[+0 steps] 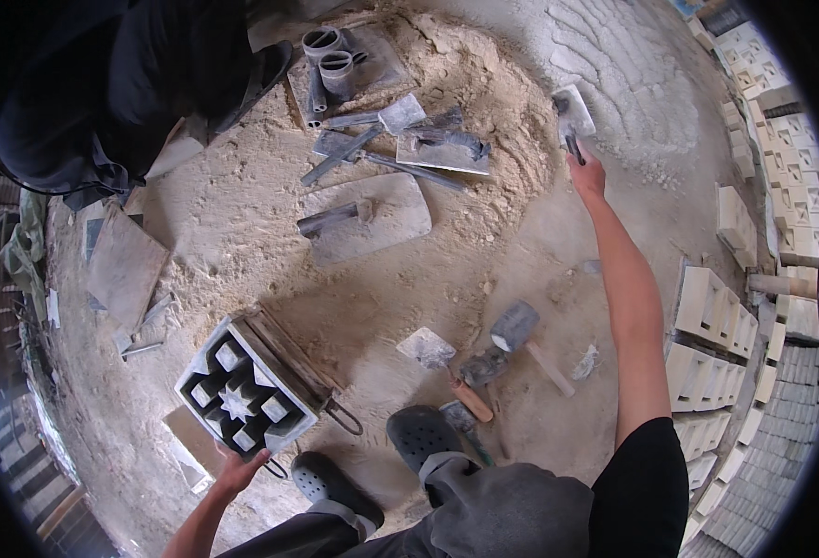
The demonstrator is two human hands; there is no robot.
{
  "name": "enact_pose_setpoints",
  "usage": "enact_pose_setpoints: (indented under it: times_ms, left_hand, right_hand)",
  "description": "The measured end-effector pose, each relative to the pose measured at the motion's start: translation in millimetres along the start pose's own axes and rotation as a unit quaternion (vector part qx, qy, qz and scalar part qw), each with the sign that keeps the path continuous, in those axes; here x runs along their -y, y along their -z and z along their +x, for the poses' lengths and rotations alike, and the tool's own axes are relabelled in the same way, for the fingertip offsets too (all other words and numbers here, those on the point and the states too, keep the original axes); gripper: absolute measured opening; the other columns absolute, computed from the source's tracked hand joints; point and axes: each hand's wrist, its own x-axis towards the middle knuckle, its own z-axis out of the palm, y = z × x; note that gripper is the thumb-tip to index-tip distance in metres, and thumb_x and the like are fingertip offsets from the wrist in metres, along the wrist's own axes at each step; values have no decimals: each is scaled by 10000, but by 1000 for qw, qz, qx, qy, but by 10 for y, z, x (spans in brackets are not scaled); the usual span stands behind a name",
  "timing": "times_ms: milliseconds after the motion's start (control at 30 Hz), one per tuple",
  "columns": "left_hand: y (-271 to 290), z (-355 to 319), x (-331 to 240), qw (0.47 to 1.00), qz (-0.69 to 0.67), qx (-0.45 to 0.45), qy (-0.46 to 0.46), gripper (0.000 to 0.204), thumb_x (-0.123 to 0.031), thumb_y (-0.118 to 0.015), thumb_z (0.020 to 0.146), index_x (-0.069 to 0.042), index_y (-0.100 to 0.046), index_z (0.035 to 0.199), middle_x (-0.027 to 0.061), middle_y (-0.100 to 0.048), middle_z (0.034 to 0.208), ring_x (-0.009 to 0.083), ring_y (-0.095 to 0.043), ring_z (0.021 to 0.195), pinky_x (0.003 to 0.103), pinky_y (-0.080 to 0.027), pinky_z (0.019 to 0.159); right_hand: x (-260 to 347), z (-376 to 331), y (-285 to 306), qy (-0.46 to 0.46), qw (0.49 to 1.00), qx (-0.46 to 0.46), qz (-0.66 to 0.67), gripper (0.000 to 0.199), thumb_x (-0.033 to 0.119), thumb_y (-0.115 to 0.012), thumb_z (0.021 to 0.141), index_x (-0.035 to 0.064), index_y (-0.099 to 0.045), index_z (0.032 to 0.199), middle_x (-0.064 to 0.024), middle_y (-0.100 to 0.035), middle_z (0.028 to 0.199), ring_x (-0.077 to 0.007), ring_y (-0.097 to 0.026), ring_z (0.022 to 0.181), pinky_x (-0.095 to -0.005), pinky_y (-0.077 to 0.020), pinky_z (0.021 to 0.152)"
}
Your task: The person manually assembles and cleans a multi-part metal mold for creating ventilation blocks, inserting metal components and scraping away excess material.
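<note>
My left hand [239, 467] grips the near edge of a grey block mould [235, 402], fingers curled at its rim. The mould is tilted up off the floor, its star-shaped centre and square cores facing me. A wire handle [346, 420] sticks out at its right side. Far to the right, my right arm is stretched out. My right hand [588, 175] is closed round the dark handle of a trowel [574, 112]. The trowel's flat blade lies at the edge of a pile of pale grey powder [614, 65].
A hammer [518, 327], a small trowel [426, 348] and a brush lie near my feet. Farther off are a large float [372, 219], metal bars and pipe pieces [337, 74]. A person in dark clothes [140, 93] is at the far left. Pale hollow blocks [712, 307] line the right.
</note>
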Motion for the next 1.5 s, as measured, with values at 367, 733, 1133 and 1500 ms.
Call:
enact_pose_setpoints:
  times_ms: [367, 733, 1133, 1500]
  left_hand:
    - [-12, 16, 84, 999, -41, 16, -18, 862, -427, -674, 902, 71, -267, 1476, 209, -338, 1501, 305, -297, 1387, 374, -155, 1184]
    - [-58, 65, 50, 999, -46, 9, -26, 957, -524, -674, 871, 137, -279, 1440, 268, -283, 1521, 338, -260, 1416, 354, -104, 1196]
    - [-96, -64, -241, 999, -44, -15, 7, 982, -542, -682, 863, 172, -291, 1412, 282, -370, 1458, 318, -353, 1359, 357, -234, 1156]
    - [-76, 159, 453, 999, -27, -45, -12, 830, -504, -693, 878, 130, -409, 1332, 155, -535, 1215, 208, -550, 980, 360, -510, 779]
  right_hand:
    - [99, -842, 57, 125, 980, -56, -148, 491, 305, -616, 912, 352, -518, 1391, -130, -652, 923, -345, -655, 838, -474, -514, 698]
    - [348, -947, -87, 127, 979, -78, -142, 507, 304, -595, 920, 367, -483, 1410, -92, -633, 956, -310, -657, 841, -464, -529, 673]
    - [342, -1298, -209, 143, 981, -22, -128, 526, 299, -601, 920, 342, -465, 1426, -116, -625, 954, -337, -652, 835, -477, -516, 680]
    - [387, -2285, 680, -50, 978, 101, 174, 441, 281, -668, 904, 195, -606, 1332, -101, -673, 774, -210, -608, 547, -349, -444, 484]
